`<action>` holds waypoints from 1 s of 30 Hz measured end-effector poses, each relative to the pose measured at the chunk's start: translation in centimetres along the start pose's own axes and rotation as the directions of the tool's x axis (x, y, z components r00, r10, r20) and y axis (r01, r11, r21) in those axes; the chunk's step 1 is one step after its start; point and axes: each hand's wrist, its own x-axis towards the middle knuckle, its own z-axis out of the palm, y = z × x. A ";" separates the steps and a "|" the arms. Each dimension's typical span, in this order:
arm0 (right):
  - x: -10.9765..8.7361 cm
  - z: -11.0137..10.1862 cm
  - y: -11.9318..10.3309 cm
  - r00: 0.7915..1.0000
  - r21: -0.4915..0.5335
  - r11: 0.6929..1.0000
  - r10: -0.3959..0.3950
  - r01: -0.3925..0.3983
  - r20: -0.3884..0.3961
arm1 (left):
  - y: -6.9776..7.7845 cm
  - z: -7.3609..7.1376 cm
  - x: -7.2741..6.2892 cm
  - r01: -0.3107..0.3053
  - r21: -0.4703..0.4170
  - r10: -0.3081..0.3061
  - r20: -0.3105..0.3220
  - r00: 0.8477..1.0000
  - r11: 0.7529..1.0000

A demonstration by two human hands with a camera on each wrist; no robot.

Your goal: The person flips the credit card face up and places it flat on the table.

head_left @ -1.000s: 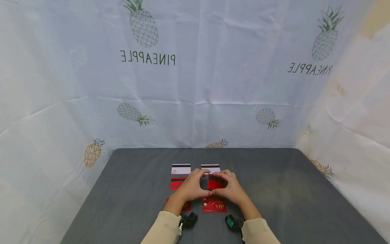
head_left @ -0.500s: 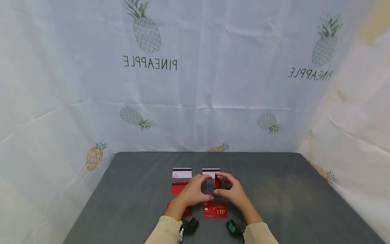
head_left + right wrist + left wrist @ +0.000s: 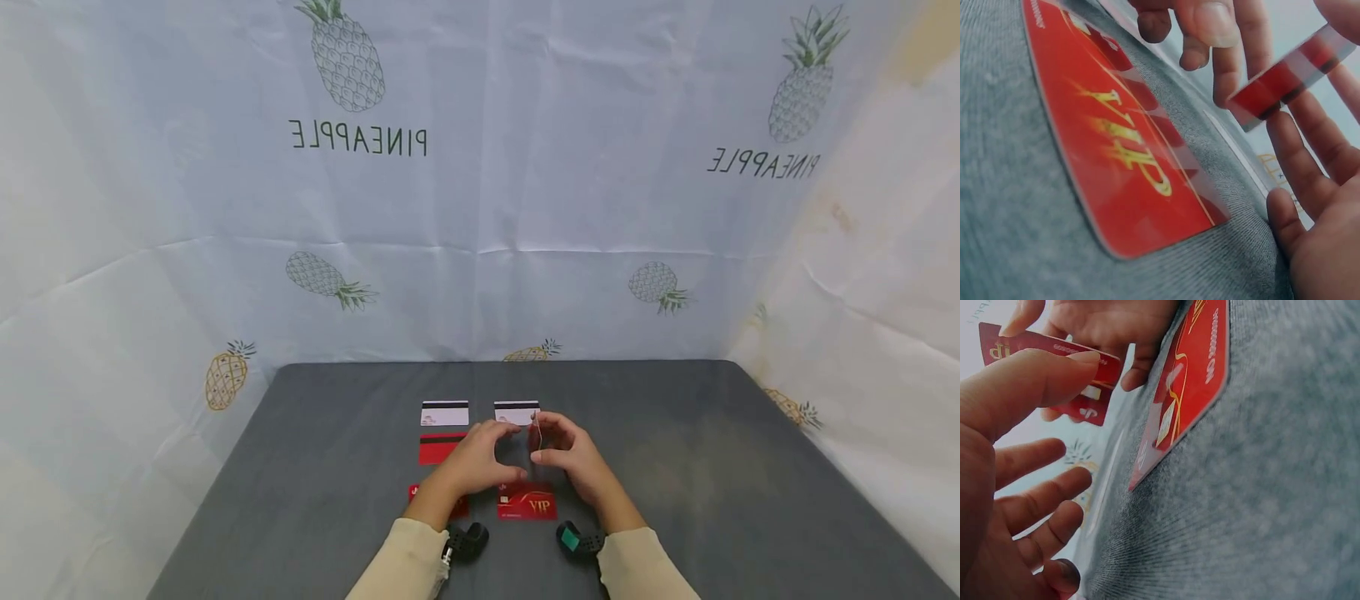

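Right grip (image 3: pixel 572 448): grasping one red card (image 3: pixel 1290 76), thumb at the near edge, fingers at the far edge. Card stands on edge between the two hands, nearer the right; from the head view only a thin, pale, slightly bowed edge and a sliver of red show. Whether its lower side touches the counter, cannot tell. Left wrist view gives its printed face: gold lettering, a number, a pale chip. Right wrist view of it blurred.

Left grip (image 3: pixel 476 457): released. Thumb and forefinger curve toward the held card with a gap between; remaining fingers loosely spread. In the left wrist view the thumb crosses in front of the card; head view shows the two apart.

Laid flat on the dark grey counter (image 3: pixel 337 500), roughly in two columns:
- Far row: left white card (image 3: pixel 445 415) and right white card (image 3: pixel 513 413), each with a black stripe along the far edge. Right hand's fingers close by the latter.
- Middle left: red striped card (image 3: pixel 437 450), partly behind the left hand.
- Near row: VIP card (image 3: pixel 527 502), gold letters up, just nearer the person than the held card; beside it a partly covered red card (image 3: pixel 461 507) under the left forearm's line.

Black wrist devices (image 3: pixel 467 542) on both arms, cream sleeves (image 3: pixel 408 562). Behind: pale cloth (image 3: pixel 480 167), pineapple prints, lettering mirrored.
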 end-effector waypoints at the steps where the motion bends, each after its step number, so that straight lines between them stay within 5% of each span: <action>1: 0.0 0.0 -0.1 1.000 0.013 1.000 0.001 -0.001 0.004 | 0.0 0.0 0.0 -0.001 0.005 0.001 -0.001 1.000 1.000; 13: 0.1 -0.2 0.2 0.997 0.136 0.990 0.016 -0.026 0.069 | 0.1 0.2 0.0 0.005 0.045 -0.005 0.006 1.000 0.999; 30: 0.2 -0.3 0.2 0.995 -0.006 1.000 0.026 -0.027 -0.098 | -0.5 -0.6 0.0 0.015 0.038 -0.011 -0.095 0.995 0.999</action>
